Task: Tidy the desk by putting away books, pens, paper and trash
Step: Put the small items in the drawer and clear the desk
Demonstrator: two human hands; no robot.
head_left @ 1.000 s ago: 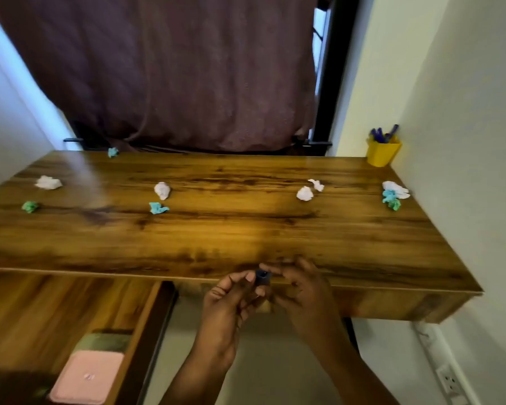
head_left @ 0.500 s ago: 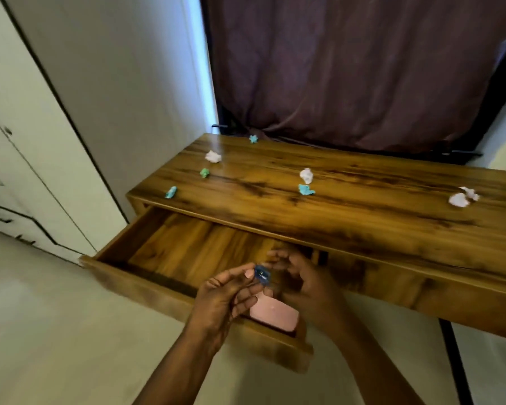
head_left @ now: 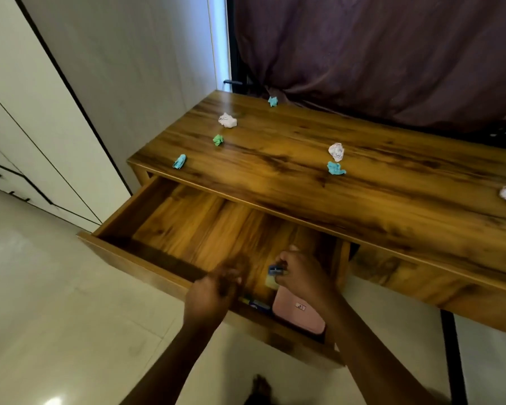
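The right hand (head_left: 300, 276) hangs over the open drawer (head_left: 187, 226), its fingers (head_left: 281, 263) pinched shut on a small blue object (head_left: 274, 270) too small to identify. The left hand (head_left: 214, 290) is blurred above the drawer's front edge, fingers curled; whether it holds anything I cannot tell. A pink case (head_left: 300, 314) lies in the drawer's near right corner, under the right wrist. On the table (head_left: 392, 194) sit scattered crumpled paper balls: 3 white (head_left: 227, 120), 3 teal (head_left: 335, 168) and 1 green (head_left: 218, 140), well apart. A dark curtain (head_left: 377, 54) hangs behind.
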